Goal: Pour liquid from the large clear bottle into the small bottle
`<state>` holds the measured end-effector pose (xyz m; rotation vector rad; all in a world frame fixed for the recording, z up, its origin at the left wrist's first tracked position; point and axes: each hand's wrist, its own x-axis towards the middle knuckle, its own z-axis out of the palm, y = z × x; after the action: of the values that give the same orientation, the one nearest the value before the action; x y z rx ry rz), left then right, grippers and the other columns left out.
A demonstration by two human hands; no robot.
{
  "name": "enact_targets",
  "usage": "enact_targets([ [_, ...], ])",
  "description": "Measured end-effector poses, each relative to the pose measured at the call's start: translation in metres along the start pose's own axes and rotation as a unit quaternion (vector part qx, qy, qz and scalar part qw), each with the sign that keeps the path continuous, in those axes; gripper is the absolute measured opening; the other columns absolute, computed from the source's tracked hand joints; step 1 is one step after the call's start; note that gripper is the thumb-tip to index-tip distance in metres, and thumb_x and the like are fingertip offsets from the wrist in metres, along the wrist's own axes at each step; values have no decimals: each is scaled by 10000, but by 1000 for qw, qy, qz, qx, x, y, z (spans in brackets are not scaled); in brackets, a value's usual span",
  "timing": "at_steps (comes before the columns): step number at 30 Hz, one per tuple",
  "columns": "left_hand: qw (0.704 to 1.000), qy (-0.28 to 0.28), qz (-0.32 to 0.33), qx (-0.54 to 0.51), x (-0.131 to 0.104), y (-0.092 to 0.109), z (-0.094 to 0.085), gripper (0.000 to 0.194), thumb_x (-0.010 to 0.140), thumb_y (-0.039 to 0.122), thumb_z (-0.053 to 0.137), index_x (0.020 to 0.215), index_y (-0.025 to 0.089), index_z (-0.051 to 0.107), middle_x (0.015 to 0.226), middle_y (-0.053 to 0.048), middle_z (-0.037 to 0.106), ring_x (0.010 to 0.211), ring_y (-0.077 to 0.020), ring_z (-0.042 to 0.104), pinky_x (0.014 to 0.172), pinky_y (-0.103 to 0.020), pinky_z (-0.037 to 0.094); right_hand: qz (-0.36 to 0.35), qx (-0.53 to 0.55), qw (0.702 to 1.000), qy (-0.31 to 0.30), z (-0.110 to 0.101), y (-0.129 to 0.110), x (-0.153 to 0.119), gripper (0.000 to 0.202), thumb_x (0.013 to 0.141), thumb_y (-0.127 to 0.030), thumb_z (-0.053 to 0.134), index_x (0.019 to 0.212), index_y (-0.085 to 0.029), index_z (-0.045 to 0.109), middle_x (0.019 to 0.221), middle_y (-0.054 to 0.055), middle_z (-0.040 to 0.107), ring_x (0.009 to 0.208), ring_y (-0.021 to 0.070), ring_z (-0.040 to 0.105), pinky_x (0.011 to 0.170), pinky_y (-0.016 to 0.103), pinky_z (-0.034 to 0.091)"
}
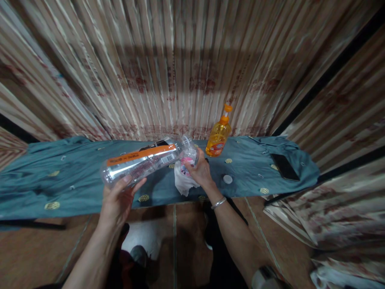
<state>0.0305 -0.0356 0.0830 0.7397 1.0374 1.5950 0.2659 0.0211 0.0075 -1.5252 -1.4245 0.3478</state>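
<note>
- Large clear bottle (141, 158): held aslant over the tabletop (81, 172), neck at the small clear bottle (189, 152); cannot tell whether mouths touch.
- Judgement: keep necks aligned, tilt slowly; thin plastic likely gives, so squeeze lightly.
- Left hand (117, 196): cupped under base end, thumb and fingers around it.
- Right hand (200, 170): pinching small clear bottle, forearm angled in from right.
- Beyond: yellow pump bottle (218, 138), upright.

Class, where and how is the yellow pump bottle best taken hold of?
The yellow pump bottle is probably best gripped around its body below the orange collar, where it narrows, coming from the near right: it stands upright, the curtain rises behind it, and the right hand is at its near left.
</note>
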Motion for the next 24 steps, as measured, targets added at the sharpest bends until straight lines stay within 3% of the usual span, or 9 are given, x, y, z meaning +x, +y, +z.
enact_targets([
  [11, 1000, -4, 12, -17, -1, 3, 4, 473, 552, 232, 866, 1002, 276, 729, 996, 0, 763, 908, -207, 713, 734, -307, 637, 2, 2, 1000, 8, 1, 0, -1, 678, 787, -418, 717, 1348, -145, 450, 1222, 162, 680, 1113, 320, 677, 968, 460, 541],
  [24, 998, -27, 48, -14, -2, 7, 2, 499, 561, 203, 880, 1026, 263, 711, 990, -7, 733, 921, -197, 688, 722, -308, 646, 8, -20, 1000, 22, 2, -2, -1, 682, 773, -488, 744, 1295, -134, 486, 1186, 174, 685, 1094, 332, 675, 943, 469, 537],
])
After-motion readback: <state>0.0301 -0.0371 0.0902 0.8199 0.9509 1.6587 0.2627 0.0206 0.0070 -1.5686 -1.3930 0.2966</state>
